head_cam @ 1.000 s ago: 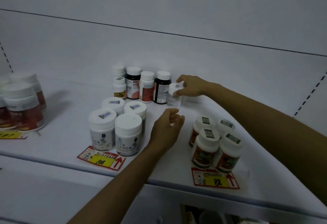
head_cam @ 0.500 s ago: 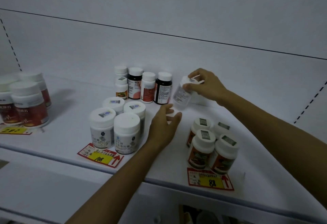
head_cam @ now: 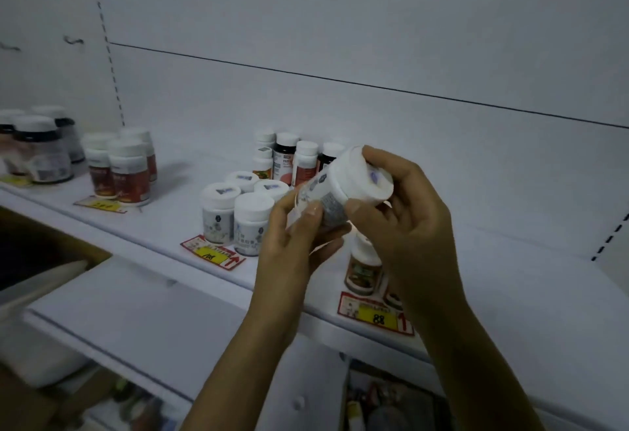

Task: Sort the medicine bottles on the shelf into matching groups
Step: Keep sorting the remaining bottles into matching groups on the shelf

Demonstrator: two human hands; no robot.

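Observation:
A white medicine bottle with a white cap is held tilted in the air, cap towards me, in front of the shelf. My left hand grips its body from below and my right hand grips it near the cap. On the white shelf stands a group of white-capped white bottles left of my hands. A back row of mixed small bottles lines the rear wall. Brown-labelled bottles stand partly hidden behind my right hand.
Red-labelled bottles and dark bottles stand at the far left of the shelf. Red and yellow price tags lie on the front edge. A lower shelf and a brown box sit below left.
My right hand lifted the white bottle off the shelf and brought it towards me. My left hand rose and took hold of it too. The view swung left.

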